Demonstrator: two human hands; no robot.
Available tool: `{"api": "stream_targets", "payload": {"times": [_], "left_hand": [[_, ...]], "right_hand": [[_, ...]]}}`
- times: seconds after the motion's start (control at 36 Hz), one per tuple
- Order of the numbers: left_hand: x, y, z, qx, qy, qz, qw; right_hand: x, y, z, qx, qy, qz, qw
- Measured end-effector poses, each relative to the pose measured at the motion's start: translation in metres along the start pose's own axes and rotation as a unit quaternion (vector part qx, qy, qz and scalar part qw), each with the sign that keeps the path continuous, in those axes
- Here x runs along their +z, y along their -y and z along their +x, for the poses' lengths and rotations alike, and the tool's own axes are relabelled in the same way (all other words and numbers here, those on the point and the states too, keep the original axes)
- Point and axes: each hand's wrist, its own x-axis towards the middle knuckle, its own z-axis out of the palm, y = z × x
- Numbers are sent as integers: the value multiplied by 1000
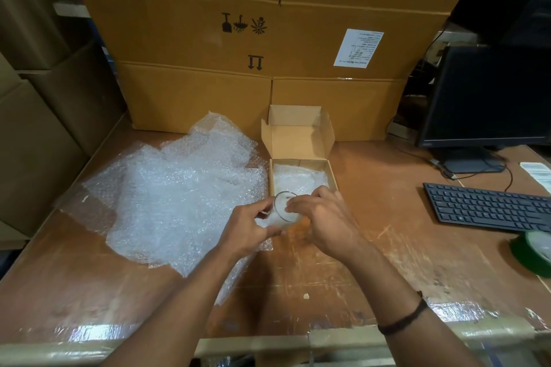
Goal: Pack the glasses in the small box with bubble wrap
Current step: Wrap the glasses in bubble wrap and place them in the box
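Observation:
A clear drinking glass (283, 211) lies tilted between my hands, its rim facing away from me, just in front of the small box. My left hand (250, 229) grips its left side and my right hand (323, 217) curls over its right side. The small cardboard box (333, 176) stands with its lid flap up, and bubble wrap (298, 180) lies inside it. A large crumpled pile of bubble wrap (179, 188) spreads over the table to the left of the box. Part of the glass is hidden by my fingers.
Big cardboard cartons (238, 39) are stacked behind the box. On the right stand a black monitor (489, 95) and a black keyboard (489, 207). A green tape roll (533, 250) lies at the right edge. The wooden table (387, 247) is scratched.

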Motion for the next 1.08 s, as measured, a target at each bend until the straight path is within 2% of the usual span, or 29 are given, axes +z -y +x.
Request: {"api": "stream_targets", "payload": {"times": [0.19,0.22,0.28,0.33,0.44,0.64,0.81,0.92,0.97,1.08], "left_hand": [[5,-2,0,-14,3,-19,1000],[4,-1,1,-21,0,-25,999],[2,0,4,-35,-17,-37,999],[-1,-3,7,-37,-28,-39,998],[-3,-7,9,-19,-18,-36,999],[-6,-15,18,11,-27,-33,999],[-13,-16,33,21,-44,-51,998],[-16,-13,46,21,-48,-64,997],[-15,-7,51,12,-38,-48,998],[-7,15,53,-45,-12,32,998]], "right_hand": [[-1,-7,15,4,117,10,993],[0,-9,15,15,103,39,994],[4,-15,15,49,28,124,991],[5,-19,14,92,-25,219,971],[5,-17,16,154,3,394,906],[12,-13,36,197,-20,491,848],[6,-14,52,167,-12,485,858],[2,-20,69,196,-57,499,842],[1,-27,80,221,-77,513,826],[11,-53,106,301,-79,581,752]]}}
